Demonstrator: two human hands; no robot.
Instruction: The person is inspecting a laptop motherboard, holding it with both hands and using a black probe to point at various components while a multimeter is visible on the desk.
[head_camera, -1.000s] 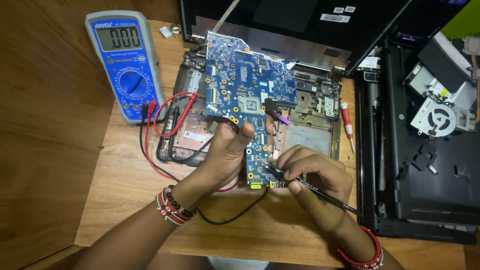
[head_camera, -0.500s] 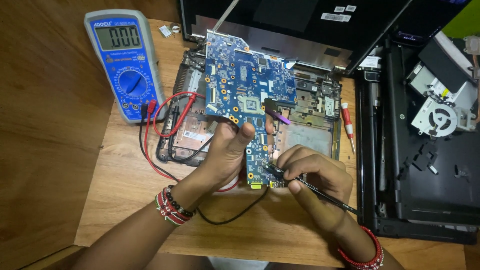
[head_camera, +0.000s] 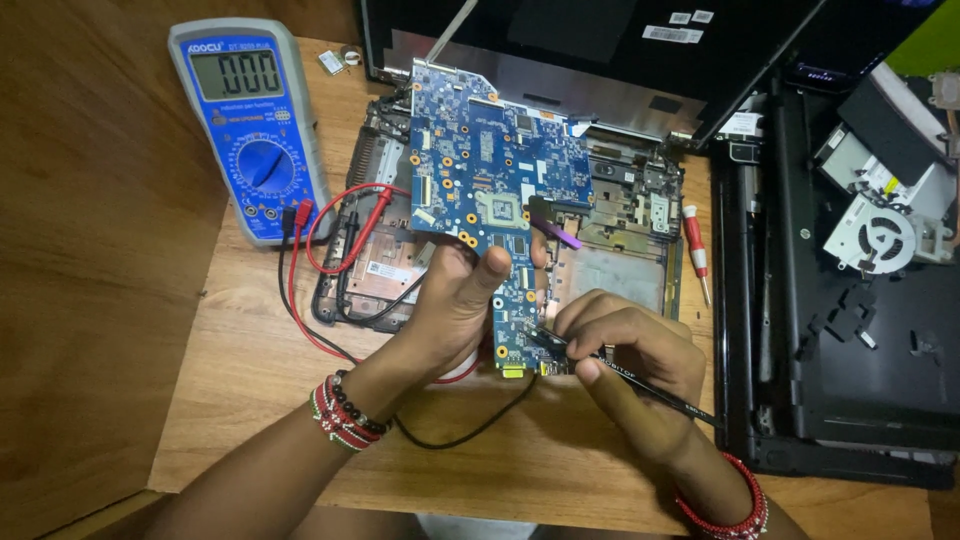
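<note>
My left hand (head_camera: 455, 305) grips a blue laptop motherboard (head_camera: 490, 175) by its lower part and holds it tilted up over an opened laptop base (head_camera: 620, 260). In my right hand (head_camera: 625, 350) is a thin black tool, a probe or tweezers (head_camera: 650, 385); its tip touches the board's lower edge near a small yellow connector. Red and black test leads (head_camera: 330, 260) run from under the board to a blue multimeter (head_camera: 250, 130) at the upper left. Its grey screen is lit.
A red-handled screwdriver (head_camera: 697, 245) lies to the right of the laptop base. A second dismantled black laptop (head_camera: 850, 340) with a loose cooling fan (head_camera: 880, 240) fills the right side. A laptop lid (head_camera: 600, 50) stands behind. The wooden table's edge (head_camera: 190, 380) drops off at left.
</note>
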